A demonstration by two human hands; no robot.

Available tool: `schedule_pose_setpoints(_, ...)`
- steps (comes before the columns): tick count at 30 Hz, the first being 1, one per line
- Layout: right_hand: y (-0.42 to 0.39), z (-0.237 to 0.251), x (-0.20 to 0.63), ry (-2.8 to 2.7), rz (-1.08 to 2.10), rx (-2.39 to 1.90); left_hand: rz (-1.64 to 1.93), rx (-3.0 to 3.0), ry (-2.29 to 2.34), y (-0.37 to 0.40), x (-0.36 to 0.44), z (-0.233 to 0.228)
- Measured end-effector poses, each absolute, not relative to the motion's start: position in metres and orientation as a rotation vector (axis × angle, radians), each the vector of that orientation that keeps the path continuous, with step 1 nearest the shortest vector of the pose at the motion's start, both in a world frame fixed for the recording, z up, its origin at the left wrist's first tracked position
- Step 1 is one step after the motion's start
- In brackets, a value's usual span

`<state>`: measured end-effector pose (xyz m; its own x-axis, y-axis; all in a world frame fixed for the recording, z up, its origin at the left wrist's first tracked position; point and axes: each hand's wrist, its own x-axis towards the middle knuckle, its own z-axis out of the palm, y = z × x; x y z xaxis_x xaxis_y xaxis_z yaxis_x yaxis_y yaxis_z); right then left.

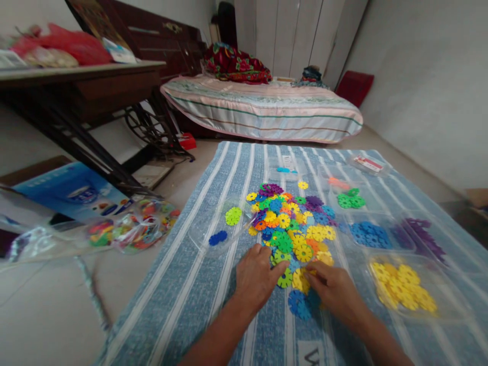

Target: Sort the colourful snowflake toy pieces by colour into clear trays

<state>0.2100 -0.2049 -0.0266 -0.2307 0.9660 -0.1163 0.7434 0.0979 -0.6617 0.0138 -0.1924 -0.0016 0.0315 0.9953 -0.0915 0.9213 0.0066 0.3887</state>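
Note:
A mixed pile of notched plastic discs (284, 221) in many colours lies on the striped cloth. My left hand (254, 273) rests against its near left edge, thumb spread from the fingers, close to light green discs (282, 257). At the near right side, the fingers of my right hand (336, 288) are pinched at a yellow disc (300, 280); the fingertips partly cover it. Just below lie blue discs (299, 304). Sorted discs sit in see-through trays: yellow (404, 287), blue (369, 234), purple (425, 239) and green (351, 199) on the right.
A see-through tray (198, 239) on the left holds lime and dark blue discs. Farther back are a tray with light blue pieces (285, 170) and a lidded box (369, 163). Bagged toys (133, 229) lie left of the table; a bed (267, 109) stands beyond.

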Motion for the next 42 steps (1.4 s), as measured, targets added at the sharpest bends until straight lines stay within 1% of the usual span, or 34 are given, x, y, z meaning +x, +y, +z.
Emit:
schedule_pose_setpoints(4,-0.212,-0.032,0.215,-2.003,0.938,-1.657,0.245,1.984,1.985,-0.188,0.027,-0.002)
schedule_pose_setpoints(15,-0.215,-0.041,0.213,-1.973,0.863,-1.637,0.396,1.646,1.978,-0.180,0.025,-0.006)
schedule_pose_setpoints(21,-0.214,-0.041,0.213,-1.978,0.832,-1.640,0.380,1.816,2.046,-0.178,0.032,-0.005)
schedule_pose_setpoints(24,-0.214,-0.043,0.213,-1.971,0.834,-1.629,0.372,1.754,2.021,-0.174,0.033,-0.006)
schedule_pose_setpoints(31,-0.214,-0.045,0.213,-1.951,0.820,-1.651,0.535,1.613,1.905,-0.173,0.022,-0.005)
schedule_pose_setpoints(35,-0.214,-0.043,0.212,-1.956,0.835,-1.638,0.594,1.637,1.853,-0.179,0.017,0.010)
schedule_pose_setpoints(39,-0.214,-0.041,0.211,-1.948,0.837,-1.647,0.620,1.686,1.852,-0.177,0.002,0.038)
schedule_pose_setpoints(42,-0.214,-0.041,0.212,-1.943,0.851,-1.628,0.648,1.771,1.931,-0.162,-0.023,0.059)
